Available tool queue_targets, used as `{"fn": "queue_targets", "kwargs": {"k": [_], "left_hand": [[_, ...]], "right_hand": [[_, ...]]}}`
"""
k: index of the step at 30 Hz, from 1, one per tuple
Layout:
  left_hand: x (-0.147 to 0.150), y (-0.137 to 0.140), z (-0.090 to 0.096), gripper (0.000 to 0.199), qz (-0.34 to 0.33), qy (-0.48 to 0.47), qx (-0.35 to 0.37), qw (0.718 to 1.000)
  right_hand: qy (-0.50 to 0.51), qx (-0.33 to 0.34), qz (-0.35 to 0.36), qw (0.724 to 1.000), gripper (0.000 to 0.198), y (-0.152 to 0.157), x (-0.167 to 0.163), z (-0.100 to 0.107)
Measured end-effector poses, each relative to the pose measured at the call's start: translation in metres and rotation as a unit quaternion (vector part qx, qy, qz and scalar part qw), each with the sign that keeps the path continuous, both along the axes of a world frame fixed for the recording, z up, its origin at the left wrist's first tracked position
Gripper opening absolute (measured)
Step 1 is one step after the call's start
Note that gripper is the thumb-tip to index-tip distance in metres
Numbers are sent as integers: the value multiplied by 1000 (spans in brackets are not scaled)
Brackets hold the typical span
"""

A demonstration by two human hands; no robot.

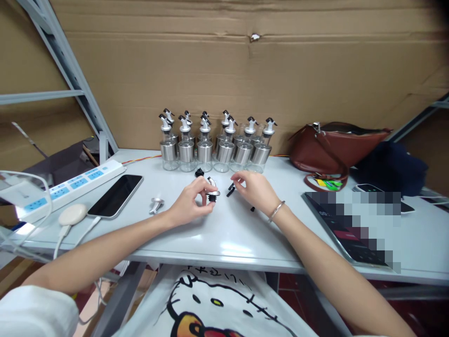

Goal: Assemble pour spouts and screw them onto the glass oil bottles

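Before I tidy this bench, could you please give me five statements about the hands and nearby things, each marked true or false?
1. The left hand holds a silver pourer with a ribbed black stopper. True.
2. The brown leather handbag is left of the steel-and-glass bottles. False: it is to their right.
3. A loose silver metallic spout lies between the black-screened phone and the left hand. True.
4. The right hand lies flat on the glossy pale table. False: its fingertips are at a small black elongated piece; whether they grip it is unclear.
5. A thin silver bracelet is on the right wrist. True.
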State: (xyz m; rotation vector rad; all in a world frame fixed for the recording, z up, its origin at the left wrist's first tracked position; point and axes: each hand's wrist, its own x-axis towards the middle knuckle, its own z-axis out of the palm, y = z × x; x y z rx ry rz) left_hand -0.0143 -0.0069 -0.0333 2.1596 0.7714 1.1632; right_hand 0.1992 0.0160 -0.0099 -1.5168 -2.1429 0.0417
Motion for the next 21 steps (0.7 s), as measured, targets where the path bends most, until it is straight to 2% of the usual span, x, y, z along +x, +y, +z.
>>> {"fn": "queue_targets", "kwargs": {"k": [4,8,17,21], "left_hand": [[-2,1,-1,21,-1,31,-29,999],[-1,1,-1,25,-18,47,-46,998],[-1,0,-1,28,-18,57,-63,996],[-1,2,-1,28,-6,64,-65,996]], "right_hand": [[-65,-46,-54,995,19,0,0,-1],[-91,-68,-62,992,18,0,-1,-4],[-72,-81,-51,993,13,-1,-5,-5],[-24,-74,-22,997,8,-1,-7,-6]]}}
